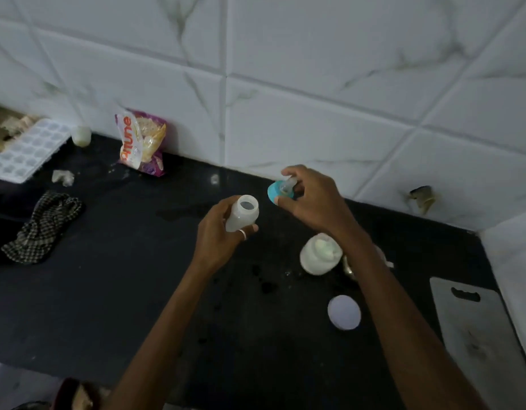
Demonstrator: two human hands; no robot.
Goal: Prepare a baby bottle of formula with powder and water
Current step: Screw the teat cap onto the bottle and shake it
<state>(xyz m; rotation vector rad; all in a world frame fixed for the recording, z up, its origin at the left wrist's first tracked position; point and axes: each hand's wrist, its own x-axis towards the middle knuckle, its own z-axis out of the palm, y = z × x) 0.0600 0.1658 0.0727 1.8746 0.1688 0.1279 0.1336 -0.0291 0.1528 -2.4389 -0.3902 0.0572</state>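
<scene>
My left hand [217, 235] grips a small translucent baby bottle [242, 213] above the black counter, its mouth open and tilted toward the wall. Just to its right, my right hand [312, 199] pinches the teal screw ring with its clear teat [281, 190], held apart from the bottle. Below my right wrist an open white jar of powder [319, 254] stands on the counter. Its round white lid [343, 312] lies flat nearer to me.
On the black counter [122, 276] lie a checked cloth [43, 227], a white ice tray [28, 149], a purple and orange snack packet [142, 142] against the tiled wall, and a grey cutting board [480, 335] at the right. A metal object peeks out beside the jar.
</scene>
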